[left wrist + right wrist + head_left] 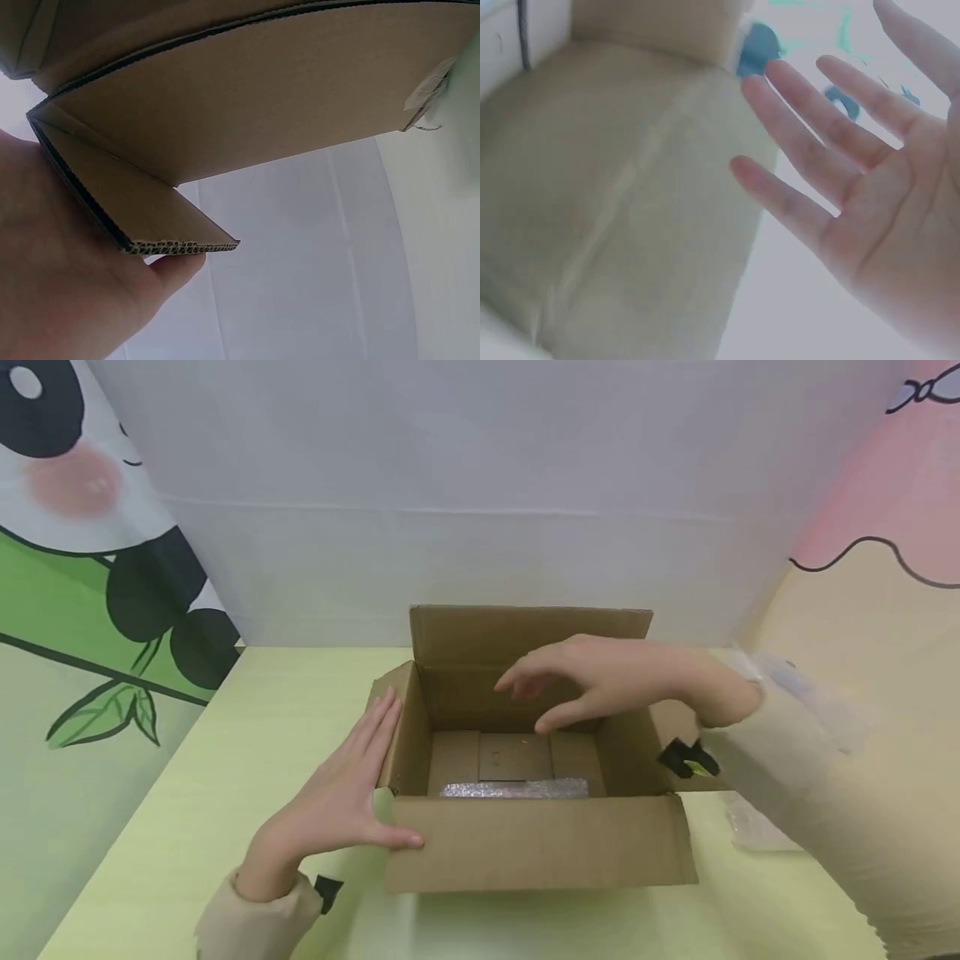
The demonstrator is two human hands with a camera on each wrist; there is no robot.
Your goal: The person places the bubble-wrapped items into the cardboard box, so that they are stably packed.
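An open cardboard box (540, 847) stands on the table, its flaps spread outward. Inside, near its front wall, lies a flat bubble-wrapped item (517, 788). My left hand (337, 793) rests against the left flap, fingers stretched along it and thumb on the front flap's corner. The left wrist view shows that hand beside a folded flap (135, 180). Over the box's right half hovers my right hand (600, 681), holding nothing, its fingers slightly bent. In the right wrist view the fingers of my right hand (885, 187) are spread beside the cardboard.
To the right of the box, a clear plastic packet (757, 827) lies partly behind the right sleeve. More clear plastic (813, 693) shows past that sleeve. A white wall sheet (480, 560) rises behind the pale table (300, 710), with cartoon-printed panels at both sides.
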